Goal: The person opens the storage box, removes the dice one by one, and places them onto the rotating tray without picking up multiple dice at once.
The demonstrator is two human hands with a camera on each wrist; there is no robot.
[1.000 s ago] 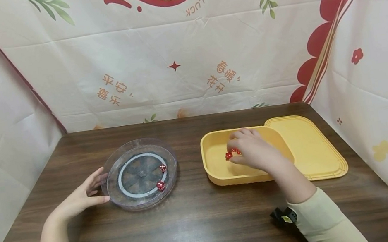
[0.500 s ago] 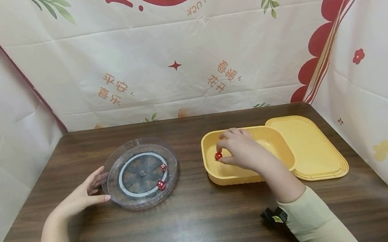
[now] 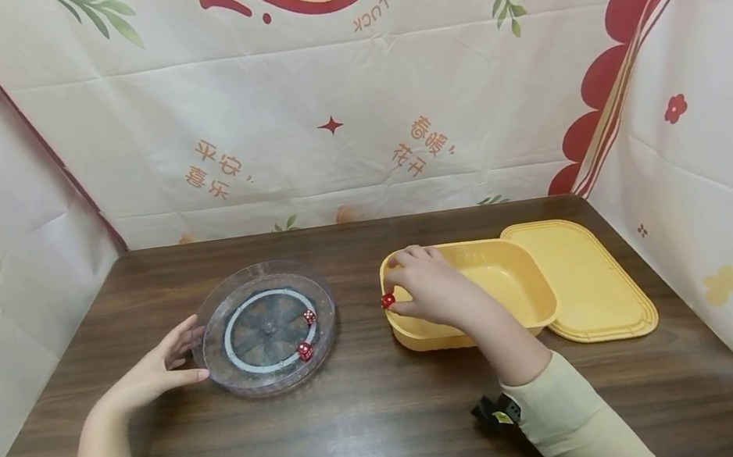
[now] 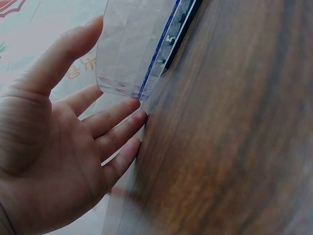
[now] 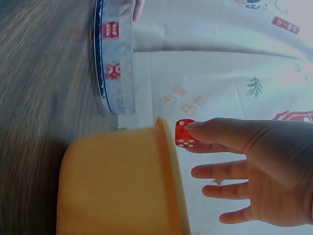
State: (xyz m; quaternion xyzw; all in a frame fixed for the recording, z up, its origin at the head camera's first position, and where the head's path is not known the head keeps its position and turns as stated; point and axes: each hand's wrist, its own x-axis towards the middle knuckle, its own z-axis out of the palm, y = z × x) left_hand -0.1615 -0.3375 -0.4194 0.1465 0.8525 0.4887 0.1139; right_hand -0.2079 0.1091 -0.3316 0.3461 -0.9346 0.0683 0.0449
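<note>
A red die (image 3: 388, 301) with white pips is pinched between the thumb and forefinger of my right hand (image 3: 434, 287), over the left rim of the yellow box (image 3: 509, 278). In the right wrist view the die (image 5: 185, 133) shows beside the box's edge, the other fingers held away from it. My left hand (image 3: 153, 369) is spread at the left side of a round clear dish (image 3: 276, 384), fingertips at its wall. The left wrist view shows these fingers nearly straight against the clear wall (image 4: 129, 44). Two red dice, one nearer (image 3: 304, 351) and one farther (image 3: 309, 317), lie inside the dish.
A flat yellow lid (image 3: 595, 281) lies right of the box, partly beneath its edge. The brown wooden table (image 3: 342, 445) carries everything. A printed white cloth (image 3: 289, 90) hangs behind and at both sides. Each wrist wears a black strap with a small camera.
My right hand has moved left with the red die, from the middle of the yellow box to its left rim. The left hand and the dish have stayed put.
</note>
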